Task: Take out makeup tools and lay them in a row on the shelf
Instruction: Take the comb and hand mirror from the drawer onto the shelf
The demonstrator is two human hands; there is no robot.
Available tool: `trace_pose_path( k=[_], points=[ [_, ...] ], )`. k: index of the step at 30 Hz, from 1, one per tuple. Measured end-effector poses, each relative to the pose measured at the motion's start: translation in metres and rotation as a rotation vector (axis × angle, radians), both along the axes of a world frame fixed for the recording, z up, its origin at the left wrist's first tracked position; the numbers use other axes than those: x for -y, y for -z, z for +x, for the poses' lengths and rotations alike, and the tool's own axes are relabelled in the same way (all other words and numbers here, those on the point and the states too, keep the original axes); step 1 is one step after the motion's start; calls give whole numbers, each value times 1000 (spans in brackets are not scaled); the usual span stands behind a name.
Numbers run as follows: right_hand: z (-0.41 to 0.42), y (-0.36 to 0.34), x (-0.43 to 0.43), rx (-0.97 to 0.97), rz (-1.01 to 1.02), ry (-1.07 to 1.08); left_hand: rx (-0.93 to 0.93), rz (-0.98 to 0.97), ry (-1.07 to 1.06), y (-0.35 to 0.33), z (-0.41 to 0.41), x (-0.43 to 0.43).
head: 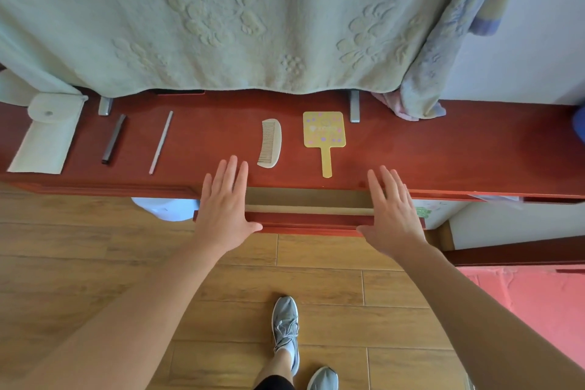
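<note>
Nearest the camera, two grey sneakers point(286, 326) stand on a wooden plank floor point(95, 247). Two bare forearms reach forward from there. The left grip point(226, 212) and right grip point(391, 215) are both released, with flat palms facing down and straight, slightly spread fingers that grasp nothing. Each lies over one end of the red front of a drawer point(310, 220), thumbs pointing inward along its top edge. The drawer stands slightly out from under the shelf, showing a strip of pale lining.

Beyond the fingertips is the long red-brown shelf point(443, 149), where the makeup tools lie in a row, well apart, with their long sides running front to back. From the left:
- a pale green fabric pouch point(47, 136) with a snap flap
- a dark square-sided stick point(114, 139)
- a thin pale stick point(161, 142)
- a cream half-moon comb point(270, 142), teeth to the left
- a yellow square hand mirror point(323, 130) with pink and purple dots, handle pointing toward the person

Two metal brackets point(355, 106) sit at the back of the shelf. A pale green embossed towel point(221, 19) hangs over the back edge, with a blue one point(443, 57) to its right.
</note>
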State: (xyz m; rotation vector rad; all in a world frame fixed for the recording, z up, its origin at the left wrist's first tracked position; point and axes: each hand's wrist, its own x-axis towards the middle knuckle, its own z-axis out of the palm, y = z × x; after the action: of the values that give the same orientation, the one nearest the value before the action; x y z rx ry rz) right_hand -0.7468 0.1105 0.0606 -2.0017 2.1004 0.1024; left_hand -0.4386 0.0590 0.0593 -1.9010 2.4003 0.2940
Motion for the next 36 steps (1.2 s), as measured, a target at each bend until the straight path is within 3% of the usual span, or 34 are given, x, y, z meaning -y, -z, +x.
trace_pose_path(
  k=[6,22,36],
  points=[
    [-12,0,15,13,122,6,18,75,51,2,3,9],
    [-9,-3,16,65,98,68,-1,-25,22,6,3,12],
    [-3,37,21,16,-303,154,-108,-413,-20,48,3,33]
  ],
)
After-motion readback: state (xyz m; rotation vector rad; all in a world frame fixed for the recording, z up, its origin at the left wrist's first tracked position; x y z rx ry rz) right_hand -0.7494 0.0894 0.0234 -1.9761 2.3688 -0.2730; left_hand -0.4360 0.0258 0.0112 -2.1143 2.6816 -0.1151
